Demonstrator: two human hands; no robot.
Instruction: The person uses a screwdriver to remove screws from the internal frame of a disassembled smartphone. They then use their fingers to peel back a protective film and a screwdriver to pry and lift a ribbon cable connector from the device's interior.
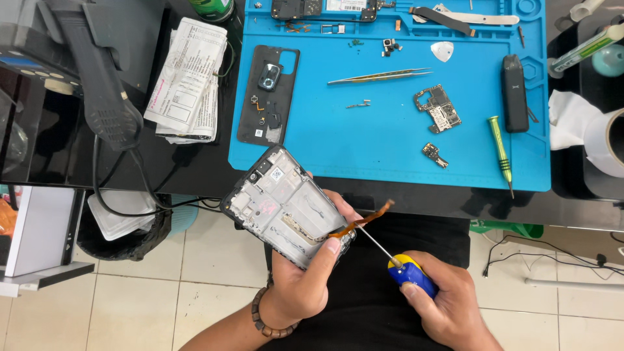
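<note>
We see the blue work mat [390, 149] on the dark bench, strewn with loose parts: a phone back cover [268, 97], a small circuit board [438, 108], tweezers [380, 76] and a green screwdriver [500, 151]. All of it lies well apart from the work, which happens below the bench edge, over the lap and the tiled floor. There our left hand [302, 283] is clasped around the lower end of an opened phone frame [283, 205], the thumb pressed on its edge just beside an orange flex cable [364, 220] that lifts away from the frame and curls up to the right. Our right hand [442, 296] is clenched on the blue-and-yellow handle of a small screwdriver [406, 270], whose thin shaft reaches up-left to the frame's lower corner, its tip touching or close under the cable where it leaves the frame. In our judgement the cable is the weak point: if the tip slips or pries too hard, it could crease or tear the ribbon, or scratch the parts beside it. The frame is also held over open floor by one end, so a sudden push from the tool could twist it out of the fingers.
</note>
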